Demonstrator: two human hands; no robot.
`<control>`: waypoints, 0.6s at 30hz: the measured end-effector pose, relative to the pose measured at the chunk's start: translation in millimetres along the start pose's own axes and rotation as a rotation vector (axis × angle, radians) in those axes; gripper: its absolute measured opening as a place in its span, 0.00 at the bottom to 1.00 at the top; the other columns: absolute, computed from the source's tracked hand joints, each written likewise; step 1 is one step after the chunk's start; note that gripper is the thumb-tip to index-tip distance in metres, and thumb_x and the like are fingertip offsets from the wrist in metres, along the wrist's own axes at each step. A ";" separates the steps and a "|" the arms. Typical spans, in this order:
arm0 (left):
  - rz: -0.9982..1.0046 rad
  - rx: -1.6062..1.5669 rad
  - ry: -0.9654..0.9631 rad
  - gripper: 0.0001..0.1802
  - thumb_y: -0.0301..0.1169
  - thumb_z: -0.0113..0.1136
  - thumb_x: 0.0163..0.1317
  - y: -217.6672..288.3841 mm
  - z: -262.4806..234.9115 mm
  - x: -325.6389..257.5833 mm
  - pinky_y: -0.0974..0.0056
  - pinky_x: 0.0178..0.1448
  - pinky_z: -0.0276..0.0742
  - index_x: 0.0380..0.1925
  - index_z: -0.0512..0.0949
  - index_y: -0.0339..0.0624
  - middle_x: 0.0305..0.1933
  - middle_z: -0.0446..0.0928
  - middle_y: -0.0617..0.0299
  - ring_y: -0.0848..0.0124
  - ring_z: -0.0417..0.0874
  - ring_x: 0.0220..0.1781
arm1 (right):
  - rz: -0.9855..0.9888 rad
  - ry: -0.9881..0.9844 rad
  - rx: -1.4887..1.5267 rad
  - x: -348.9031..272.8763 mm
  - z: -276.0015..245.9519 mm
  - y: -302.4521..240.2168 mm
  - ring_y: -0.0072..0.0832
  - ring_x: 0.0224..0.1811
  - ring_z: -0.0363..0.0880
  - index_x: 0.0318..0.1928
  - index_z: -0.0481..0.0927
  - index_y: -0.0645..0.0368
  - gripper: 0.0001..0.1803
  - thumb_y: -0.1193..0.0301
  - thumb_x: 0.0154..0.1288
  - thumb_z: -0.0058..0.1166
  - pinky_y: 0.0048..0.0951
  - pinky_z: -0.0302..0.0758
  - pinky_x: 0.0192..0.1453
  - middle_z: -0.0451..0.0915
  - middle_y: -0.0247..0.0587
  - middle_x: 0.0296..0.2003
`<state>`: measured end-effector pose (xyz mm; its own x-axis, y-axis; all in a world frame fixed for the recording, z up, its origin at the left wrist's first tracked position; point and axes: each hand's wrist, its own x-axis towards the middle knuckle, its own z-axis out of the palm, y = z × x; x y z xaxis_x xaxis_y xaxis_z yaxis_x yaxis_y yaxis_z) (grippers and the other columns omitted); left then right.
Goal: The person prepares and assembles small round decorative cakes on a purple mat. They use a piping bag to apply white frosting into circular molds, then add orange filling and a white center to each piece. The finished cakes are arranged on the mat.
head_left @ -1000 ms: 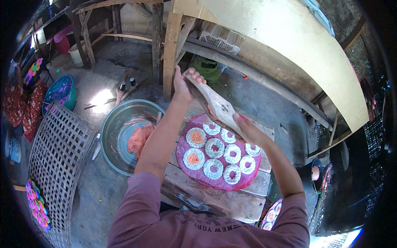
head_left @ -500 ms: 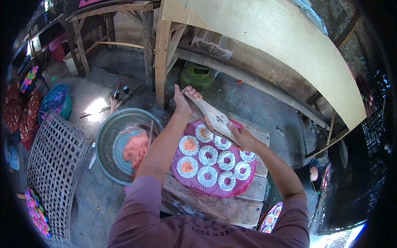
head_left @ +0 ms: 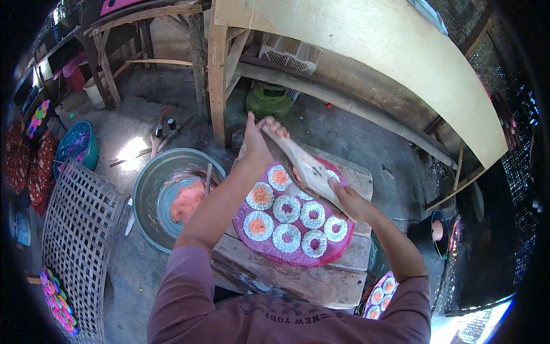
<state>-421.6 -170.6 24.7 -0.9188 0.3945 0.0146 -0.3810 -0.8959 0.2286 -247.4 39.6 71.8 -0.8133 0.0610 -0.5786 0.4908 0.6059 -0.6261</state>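
My left hand [head_left: 263, 139] and my right hand [head_left: 350, 202] grip opposite ends of a pale wooden board [head_left: 309, 169] with small dark holes in its middle. It is held tilted above a round magenta sheet [head_left: 339, 250] on a low wooden table. Some orange paste shows at the board's underside. On the sheet lie several white rings [head_left: 277, 238]. A few, such as the filled ring [head_left: 258, 226] at the left, have orange strands in their centres; others have open centres. The board and my right hand hide the sheet's far right part.
Left of the table, a large grey-green basin [head_left: 139, 200] holds orange dough [head_left: 186, 200] and a stick-like tool. A woven bamboo tray [head_left: 77, 229] leans farther left. Beyond are a green gas cylinder [head_left: 269, 100] and a tall plywood-topped table [head_left: 366, 34]. A dark bucket [head_left: 421, 232] stands right.
The board has tipped more onto its edge and shifted slightly right, both hands still gripping it. More orange now shows in the ring near the far left of the sheet. The view has shifted a little.
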 end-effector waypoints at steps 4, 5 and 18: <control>-0.018 0.008 0.212 0.30 0.61 0.34 0.68 -15.2 -26.2 -21.0 0.58 0.36 0.68 0.18 0.65 0.51 0.15 0.62 0.68 0.68 0.65 0.19 | 0.031 -0.107 0.092 -10.1 21.6 13.0 0.24 0.14 0.69 0.32 0.80 0.69 0.51 0.28 0.63 0.24 0.30 0.66 0.18 0.68 0.36 0.13; -0.041 -0.005 0.214 0.30 0.61 0.35 0.67 -14.2 -30.8 -20.3 0.59 0.34 0.67 0.17 0.64 0.52 0.14 0.62 0.69 0.68 0.65 0.18 | 0.017 -0.077 0.050 -7.8 26.8 14.3 0.26 0.14 0.69 0.31 0.80 0.68 0.49 0.30 0.64 0.25 0.31 0.67 0.18 0.69 0.37 0.12; -0.082 0.053 0.078 0.33 0.63 0.33 0.67 -3.9 -30.5 -24.6 0.56 0.33 0.67 0.16 0.64 0.49 0.13 0.59 0.65 0.66 0.63 0.17 | -0.088 0.115 0.020 -9.5 59.6 28.9 0.33 0.21 0.76 0.31 0.79 0.75 0.46 0.37 0.70 0.28 0.36 0.73 0.29 0.75 0.46 0.17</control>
<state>-400.6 -183.0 -6.3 -0.8908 0.4470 -0.0817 -0.4511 -0.8484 0.2770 -206.8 9.3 28.1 -0.8835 0.0992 -0.4579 0.4209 0.5971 -0.6829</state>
